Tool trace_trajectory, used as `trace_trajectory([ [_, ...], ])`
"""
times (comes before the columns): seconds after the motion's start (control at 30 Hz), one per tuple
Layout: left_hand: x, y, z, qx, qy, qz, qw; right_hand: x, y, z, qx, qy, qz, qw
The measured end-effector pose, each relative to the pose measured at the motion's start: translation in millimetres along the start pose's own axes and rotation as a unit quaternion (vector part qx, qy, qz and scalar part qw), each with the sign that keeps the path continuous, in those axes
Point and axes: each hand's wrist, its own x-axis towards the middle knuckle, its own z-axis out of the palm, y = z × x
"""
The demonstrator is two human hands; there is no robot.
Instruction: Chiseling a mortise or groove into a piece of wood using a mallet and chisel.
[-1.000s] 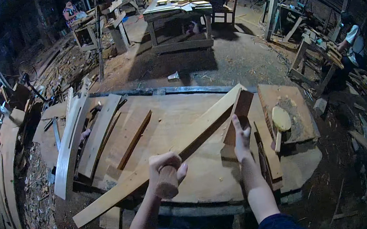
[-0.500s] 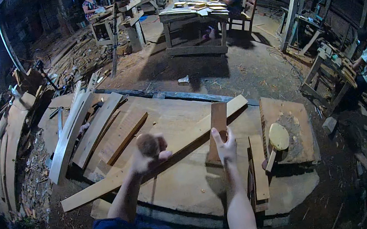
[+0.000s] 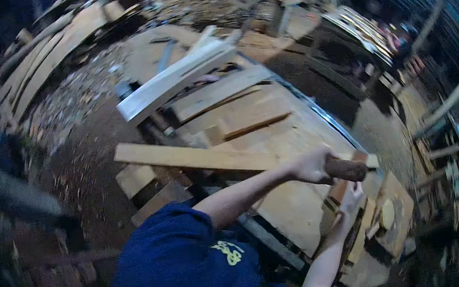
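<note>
My left hand (image 3: 311, 165) is closed round a stubby brown wooden cylinder (image 3: 347, 170), which juts out to the right above the bench. Just below it, my right hand (image 3: 351, 196) grips a brown wooden block (image 3: 336, 191), partly hidden behind the fingers and the cylinder. A long pale plank (image 3: 196, 156) lies across the bench under my left forearm, its far end showing past the cylinder. Motion blur smears both hands somewhat.
Beside my right hand stand a narrow board (image 3: 362, 231) and a round pale mallet (image 3: 388, 213). Curved pale wooden pieces (image 3: 173, 83) and a shorter brown board (image 3: 256, 124) lie on the bench's left part. Wood scraps (image 3: 72, 101) litter the ground. A person sits at a far table.
The view has swung left and tilted. My left hand has moved right with the cylinder, to just above the block. My right hand still holds the block.
</note>
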Motion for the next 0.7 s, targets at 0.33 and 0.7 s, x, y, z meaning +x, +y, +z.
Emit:
trace_trajectory([
  [0.33,-48.3,-16.8,-18.0,-0.127,0.169,0.079,0.974,-6.0,-8.5,-2.3,0.042,-0.021,0.022,0.999],
  [0.7,-56.8,-23.4,-27.8,-0.094,0.178,0.050,0.978,-3.1,-7.9,-3.3,0.074,-0.017,0.101,0.992],
])
